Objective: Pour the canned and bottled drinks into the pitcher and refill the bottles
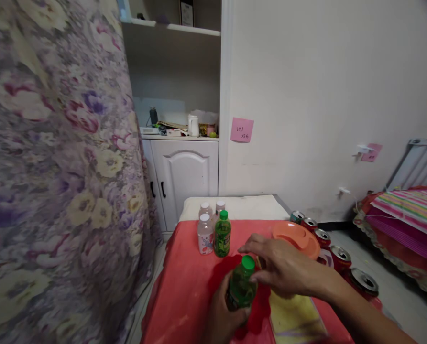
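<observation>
Even, soft indoor light fills the room, its source out of view. The wall [324, 81] toward 1 o'clock is pale grey, darkening into the corner at 2 o'clock. The upper shelf recess [170, 67] near 11 lies in shade. Small highlights glint on the orange plate [278, 231] and can lids [364, 280] at 4. Wide-angle distortion stretches the curtain [55, 167] at 9 and makes the cans lean outward. The left fingers [218, 301] at 6 look soft; their green bottle [242, 286] appears dark.

Bottle [242, 286] in front, more bottles [221, 236] behind on table [184, 282] — plate [295, 234] right, cans [341, 260] farther right
</observation>
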A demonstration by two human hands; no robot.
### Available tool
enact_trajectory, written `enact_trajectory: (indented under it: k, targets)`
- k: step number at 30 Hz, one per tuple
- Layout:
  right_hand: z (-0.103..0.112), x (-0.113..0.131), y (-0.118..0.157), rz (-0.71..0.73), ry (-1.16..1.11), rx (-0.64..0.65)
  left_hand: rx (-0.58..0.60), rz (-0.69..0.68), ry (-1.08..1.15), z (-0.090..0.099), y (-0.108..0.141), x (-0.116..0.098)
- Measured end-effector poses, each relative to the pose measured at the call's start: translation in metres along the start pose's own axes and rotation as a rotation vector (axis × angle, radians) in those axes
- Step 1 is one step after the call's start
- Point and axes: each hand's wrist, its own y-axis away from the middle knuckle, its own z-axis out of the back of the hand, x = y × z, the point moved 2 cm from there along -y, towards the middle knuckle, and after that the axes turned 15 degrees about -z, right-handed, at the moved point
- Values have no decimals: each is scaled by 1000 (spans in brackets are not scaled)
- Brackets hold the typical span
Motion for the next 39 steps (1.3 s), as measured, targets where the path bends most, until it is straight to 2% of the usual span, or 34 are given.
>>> enact_trajectory:
  k: [3, 9, 15, 20, 26, 32, 37, 39]
  targets:
    - [-5, -1, 0, 24, -32, 23, -3, -1, 5, -2, 0, -3]
    - [-15, -13, -5, -119, 14, -44, 20, -26, 46, -1, 1, 2]
    - [-12, -7, 2, -54, -64, -40, 10, -21, 9, 2, 1, 5]
    - [-19, -9, 0, -193, -42, -136, 20, -29, -7, 4, 2, 8]
    - [-19, -3, 2, -71, -133, -66, 27, -39, 9, 5, 0, 10]
    - [-21, 0, -1, -188, -147, -131, 35, -53, 14, 8, 1, 10]
    - [-25, -3, 2, -65, -246, -88, 17, -29, 38, 7, 0, 12]
    - [-28, -3, 1, -63, -244, -106, 16, -25, 21, 7, 0, 14]
